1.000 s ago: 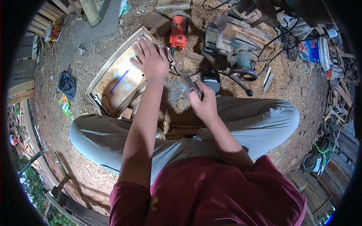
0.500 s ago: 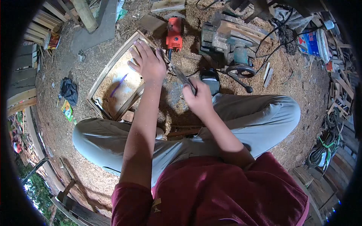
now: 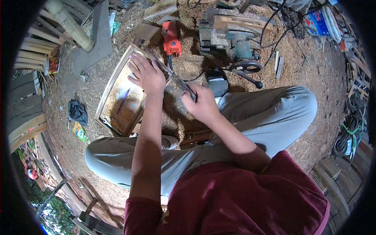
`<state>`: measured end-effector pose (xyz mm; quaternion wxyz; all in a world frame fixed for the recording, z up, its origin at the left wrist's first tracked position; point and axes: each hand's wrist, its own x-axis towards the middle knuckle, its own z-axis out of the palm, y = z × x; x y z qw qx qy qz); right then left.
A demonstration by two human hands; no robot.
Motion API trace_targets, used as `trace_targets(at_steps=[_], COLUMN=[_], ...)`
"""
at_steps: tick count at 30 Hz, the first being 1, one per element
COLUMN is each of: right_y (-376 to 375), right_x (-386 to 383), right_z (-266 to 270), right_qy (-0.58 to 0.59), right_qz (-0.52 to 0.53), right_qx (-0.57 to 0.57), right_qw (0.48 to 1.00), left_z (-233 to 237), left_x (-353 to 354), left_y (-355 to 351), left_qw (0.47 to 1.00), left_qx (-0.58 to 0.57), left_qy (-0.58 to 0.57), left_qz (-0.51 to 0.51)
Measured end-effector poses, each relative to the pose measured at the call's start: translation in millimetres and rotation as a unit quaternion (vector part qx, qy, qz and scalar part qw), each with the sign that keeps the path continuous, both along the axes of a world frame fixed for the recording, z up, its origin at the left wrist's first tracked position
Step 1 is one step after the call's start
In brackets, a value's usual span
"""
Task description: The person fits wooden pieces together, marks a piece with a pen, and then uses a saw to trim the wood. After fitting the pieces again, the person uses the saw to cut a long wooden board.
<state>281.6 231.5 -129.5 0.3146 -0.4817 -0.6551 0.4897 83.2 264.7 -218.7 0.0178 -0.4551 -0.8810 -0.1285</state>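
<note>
Fingers (image 3: 136,64) of my left hand (image 3: 148,76) lie spread and pressed flat on the top corner of the wooden frame (image 3: 111,84). My right hand (image 3: 201,103), just to their right and nearer my knees, is closed around a long thin metal tool (image 3: 177,80) that slants up toward them along the frame's edge. I judge I'm midway through working that edge, and the next stroke calls for a firm brace. Beyond my fingertips sit an orange power tool (image 3: 171,37) and a green machine (image 3: 235,35), on a floor of sawdust (image 3: 305,66), with planks (image 3: 27,105) stacked far left.

Left hand (image 3: 147,74) on frame (image 3: 111,84); grinder (image 3: 171,38) beyond; strip (image 3: 178,80), perhaps, in right hand (image 3: 201,103).
</note>
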Motion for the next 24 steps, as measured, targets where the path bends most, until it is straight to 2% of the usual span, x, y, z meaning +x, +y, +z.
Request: trace_targets(at_steps=[1, 4, 8, 11, 14, 19, 21, 24], right_y=[-1.6, -11.1, 0.8, -1.3, -8.3, 1.5, 7.9, -2.1], right_x=[3.7, 18.8, 0.8, -2.3, 17.3, 0.1, -14.1, 2.0], right_z=[0.6, 5.3, -4.1, -9.9, 11.9, 12.2, 9.2, 17.7], right_qy=[-0.003, -0.02, -0.033, 0.014, -0.015, -0.031, -0.021, -0.021], right_qz=[0.001, 0.009, -0.009, -0.022, -0.001, -0.009, -0.029, -0.011], right_qx=[0.011, -0.074, -0.048, -0.009, -0.092, -0.083, -0.061, -0.106], right_qw=[1.0, 0.997, 0.998, 1.0, 0.996, 0.996, 0.997, 0.994], left_z=[-1.0, -3.4, -6.1, -5.9, -7.8, -7.8, -9.1, -9.9], left_x=[-0.1, -0.7, -2.7, -3.8, -4.6, -3.5, -5.3, -4.2], left_y=[-0.6, -0.8, -0.7, 0.5, -1.7, -4.1, -4.8, -5.1], left_qw=[1.0, 1.0, 1.0, 1.0, 1.0, 0.997, 0.999, 0.999], left_qx=[0.001, 0.006, 0.0, -0.001, 0.012, 0.046, 0.011, 0.008], left_qy=[0.003, 0.004, 0.007, -0.005, -0.008, -0.026, -0.012, -0.006], left_qz=[-0.003, -0.007, -0.01, -0.014, -0.023, -0.05, -0.037, -0.037])
